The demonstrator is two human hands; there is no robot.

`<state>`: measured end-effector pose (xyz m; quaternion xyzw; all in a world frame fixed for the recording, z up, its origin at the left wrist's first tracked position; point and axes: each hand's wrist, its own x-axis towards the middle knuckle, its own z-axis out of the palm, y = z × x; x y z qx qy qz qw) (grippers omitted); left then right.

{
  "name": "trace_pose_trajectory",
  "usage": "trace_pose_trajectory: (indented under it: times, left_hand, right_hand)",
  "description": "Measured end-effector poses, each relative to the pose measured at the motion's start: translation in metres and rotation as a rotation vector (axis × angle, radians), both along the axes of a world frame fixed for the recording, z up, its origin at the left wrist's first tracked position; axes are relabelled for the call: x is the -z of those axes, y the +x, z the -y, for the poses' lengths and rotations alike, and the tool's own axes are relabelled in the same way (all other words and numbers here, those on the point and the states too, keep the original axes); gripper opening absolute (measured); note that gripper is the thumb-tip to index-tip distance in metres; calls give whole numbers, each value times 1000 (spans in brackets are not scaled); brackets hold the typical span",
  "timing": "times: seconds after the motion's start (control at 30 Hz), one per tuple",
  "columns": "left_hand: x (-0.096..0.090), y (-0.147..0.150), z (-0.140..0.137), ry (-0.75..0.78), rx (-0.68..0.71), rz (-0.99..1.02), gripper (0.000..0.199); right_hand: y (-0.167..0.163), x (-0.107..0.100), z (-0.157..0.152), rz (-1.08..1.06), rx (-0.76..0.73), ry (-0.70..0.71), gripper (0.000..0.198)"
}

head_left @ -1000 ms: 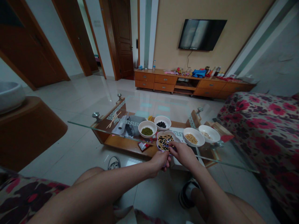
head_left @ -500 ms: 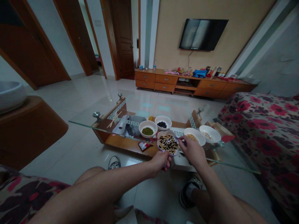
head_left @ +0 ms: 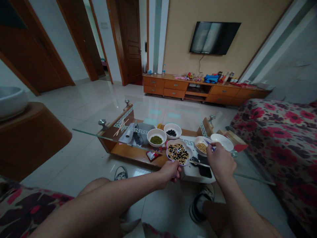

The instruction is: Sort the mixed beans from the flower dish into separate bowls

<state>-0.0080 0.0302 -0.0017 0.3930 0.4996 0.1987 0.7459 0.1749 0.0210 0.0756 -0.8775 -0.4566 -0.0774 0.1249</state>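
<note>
My left hand [head_left: 170,172] is closed round the handle of a flower-shaped dish [head_left: 190,151] filled with mixed black beans and yellow beans. Tweezers [head_left: 210,144], blue-purple with two thin tips, are pinched in my right hand [head_left: 221,162]. Their tips hover at the right side of a white bowl [head_left: 196,140] of yellow beans. Whether they grip a bean is too small to tell. Behind the dish stands a white bowl [head_left: 164,127] of black beans, and to its left a white bowl [head_left: 149,135] of green beans. Another white bowl [head_left: 224,141] sits beyond my right hand.
All this is on a glass coffee table [head_left: 94,133]. Chopsticks [head_left: 121,127] lie on its left side, and a red packet [head_left: 152,154] shows near the front. A dark phone [head_left: 205,171] lies below my right hand. A flowered sofa [head_left: 274,132] is on the right.
My right hand has moved right with the tweezers, from the edge of the flower-shaped dish to the bowl of yellow beans. My left hand stays in place.
</note>
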Motion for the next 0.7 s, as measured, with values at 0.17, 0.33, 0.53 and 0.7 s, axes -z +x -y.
trace_pose_trajectory:
  times: [0.17,0.33,0.53,0.7]
  left_hand:
    - [-1,-1,-2,-8,1,-16,34]
    - [0,0,-4,-4,4,-31,33]
    - [4,0,-5,29,3,-23,33]
    - [3,0,-5,26,-1,-30,37]
  right_hand:
    - [4,6,-5,-26,-77,11,41]
    - [-7,21,-9,-161,-452,-53,31]
    - [-33,35,-8,-136,-725,-227,25]
    - [-39,38,-9,-122,-710,-238,25]
